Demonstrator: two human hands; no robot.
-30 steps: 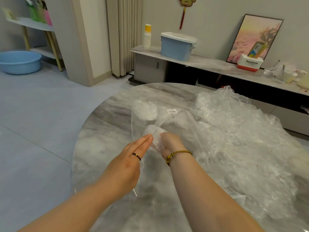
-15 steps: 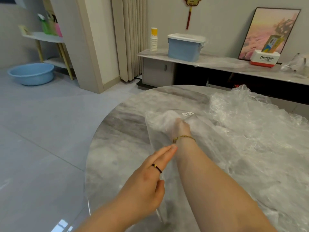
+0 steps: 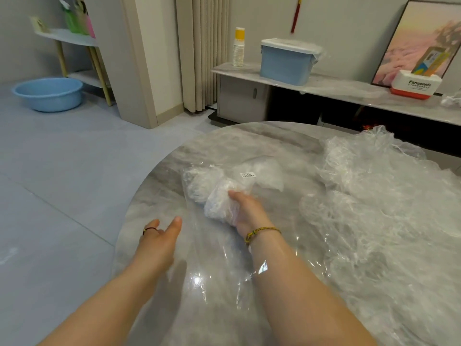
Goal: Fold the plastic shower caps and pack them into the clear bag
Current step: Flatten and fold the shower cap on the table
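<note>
Shower cap [image 3: 220, 207], folded down to a tight white wad, gripped in the right hand [image 3: 248, 208] inside the clear bag [image 3: 217, 258], middle of the frame. Fingers curled round the wad, thumb on top, forearm passing through the bag's mouth at lower centre. Seemingly held so in order to push the wad up against the packed wads [image 3: 199, 182] at the closed end and save room.

Bag laid flat on the marble surface [image 3: 224, 141], long axis running from lower centre to upper centre. Closed end, with its small label [image 3: 248, 174], pointing away toward the top of the frame. Wad roughly oblong, long axis about in line with the bag's, leading end aimed at the far end.

Left hand [image 3: 159, 237] by the bag's left edge, fingers loosely spread, nothing gripped. Probably kept there to steady the film, though contact with it impossible to tell.

Loose pile of unfolded caps [image 3: 374, 196] at the right of the frame, just beside the bag, likely kept near for the next fold.
</note>
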